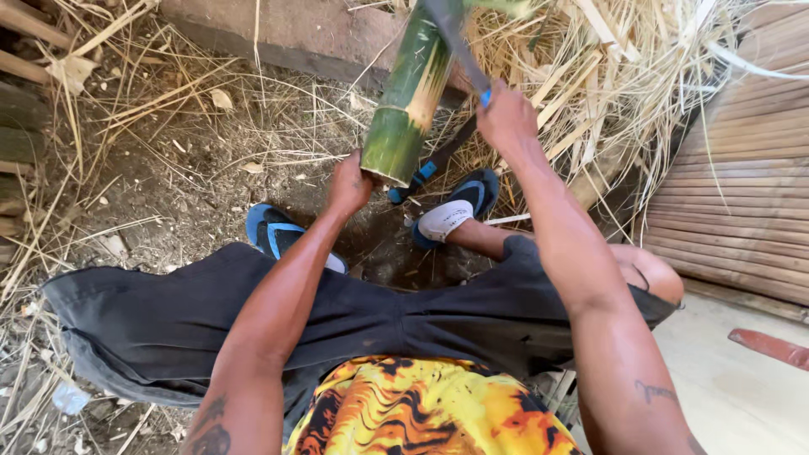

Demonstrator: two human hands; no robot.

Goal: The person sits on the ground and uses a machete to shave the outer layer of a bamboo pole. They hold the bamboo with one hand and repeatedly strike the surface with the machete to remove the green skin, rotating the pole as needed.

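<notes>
The green bamboo culm (410, 97) leans over the dirt before my knees. My left hand (349, 184) grips its lower end closed; my right hand (506, 118) clenches the blade (459, 46) against its stripped side. I should shave away from the left fingers. Straw (615, 76) and my sandalled feet (459, 206) crowd below.

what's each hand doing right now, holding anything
Left hand: closed on the lower end of the green bamboo pole.
Right hand: closed around the handle of a long blade laid against the bamboo.
</notes>
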